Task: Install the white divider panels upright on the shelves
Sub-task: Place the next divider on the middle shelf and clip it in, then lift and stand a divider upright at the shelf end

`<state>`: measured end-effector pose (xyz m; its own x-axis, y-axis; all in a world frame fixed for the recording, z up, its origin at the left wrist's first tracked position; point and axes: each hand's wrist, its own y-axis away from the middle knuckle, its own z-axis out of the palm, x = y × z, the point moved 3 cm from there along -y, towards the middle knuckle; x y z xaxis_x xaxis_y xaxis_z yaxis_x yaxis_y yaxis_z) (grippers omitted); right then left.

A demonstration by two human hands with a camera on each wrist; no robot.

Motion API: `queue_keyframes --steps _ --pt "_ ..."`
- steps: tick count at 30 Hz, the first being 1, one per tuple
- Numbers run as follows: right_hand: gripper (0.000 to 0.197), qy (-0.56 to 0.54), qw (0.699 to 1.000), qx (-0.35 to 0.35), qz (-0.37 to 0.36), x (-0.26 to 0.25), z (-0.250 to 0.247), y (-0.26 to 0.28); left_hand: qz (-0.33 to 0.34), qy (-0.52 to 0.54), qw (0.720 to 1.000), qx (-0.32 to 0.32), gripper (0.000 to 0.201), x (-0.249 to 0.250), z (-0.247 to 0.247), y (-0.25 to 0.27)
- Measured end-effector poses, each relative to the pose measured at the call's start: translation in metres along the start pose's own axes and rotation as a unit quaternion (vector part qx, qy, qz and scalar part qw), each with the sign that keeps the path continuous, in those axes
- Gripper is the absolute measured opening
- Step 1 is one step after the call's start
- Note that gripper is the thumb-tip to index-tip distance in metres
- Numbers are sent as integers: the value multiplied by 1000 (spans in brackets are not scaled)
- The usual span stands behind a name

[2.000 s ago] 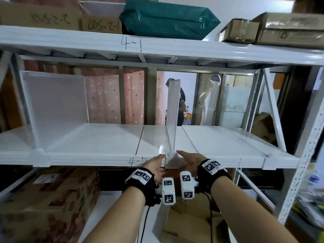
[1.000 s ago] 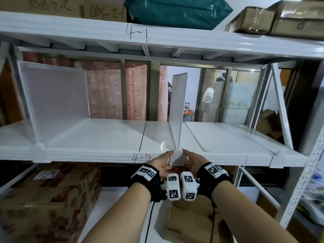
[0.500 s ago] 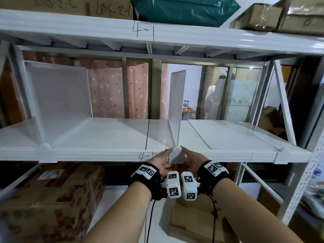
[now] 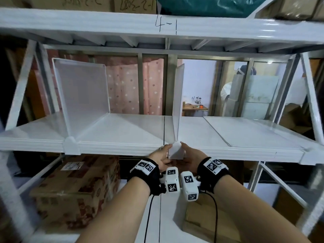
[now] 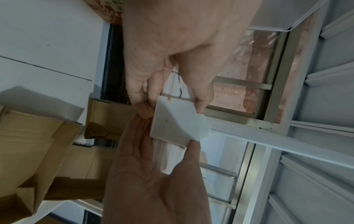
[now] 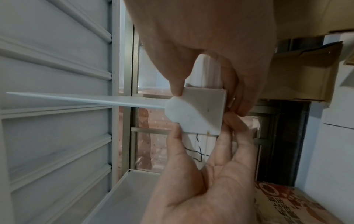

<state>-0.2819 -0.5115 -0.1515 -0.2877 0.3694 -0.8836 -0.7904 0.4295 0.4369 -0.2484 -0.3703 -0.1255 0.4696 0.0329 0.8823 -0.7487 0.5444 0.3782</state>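
Note:
A white divider panel point(image 4: 178, 102) stands upright mid-shelf, edge-on to me, just right of the shelf's black seam line point(image 4: 164, 127). Its front clip point(image 4: 175, 151) sits over the shelf's front lip point(image 4: 114, 146). My left hand point(image 4: 164, 152) pinches the clip's left side and my right hand point(image 4: 186, 151) its right side, thumbs on top. The left wrist view shows my left hand point(image 5: 172, 107) on the clip point(image 5: 178, 122). In the right wrist view my right hand point(image 6: 205, 104) holds the clip point(image 6: 199, 112). Another divider point(image 4: 82, 95) stands upright at left.
A further panel point(image 4: 250, 130) lies flat on the shelf's right part. Cardboard boxes point(image 4: 75, 190) sit below the shelf, and boxes and a green bag point(image 4: 210, 6) on the upper shelf. Diagonal frame braces point(image 4: 310, 95) cross both ends. A person point(image 4: 228, 90) stands behind the rack.
Both hands kept their hold on the clip and slid the upright panel left along the shelf lip, close to the seam line. My left hand now covers the handwritten mark.

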Motion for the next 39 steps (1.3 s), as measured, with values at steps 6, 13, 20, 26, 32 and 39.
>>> queue_keyframes --steps 6,13,20,26,32,39 --pt "80 -11 1000 -25 11 2 19 4 17 -9 1000 -2 14 2 -14 0" --pt "66 -12 1000 -14 -7 -2 20 -3 9 25 1000 16 10 6 -12 -2" --pt "68 30 999 -19 1 -3 17 2 -19 27 999 17 19 7 -12 -4" --pt "62 7 1000 -10 6 -13 13 2 -47 78 996 -4 29 9 -12 -1" --pt "46 -19 998 -47 -36 -15 25 28 -38 91 995 8 39 8 -15 -11" --pt "46 -26 999 -37 -21 -12 24 29 -13 81 997 -6 19 2 -13 -10"
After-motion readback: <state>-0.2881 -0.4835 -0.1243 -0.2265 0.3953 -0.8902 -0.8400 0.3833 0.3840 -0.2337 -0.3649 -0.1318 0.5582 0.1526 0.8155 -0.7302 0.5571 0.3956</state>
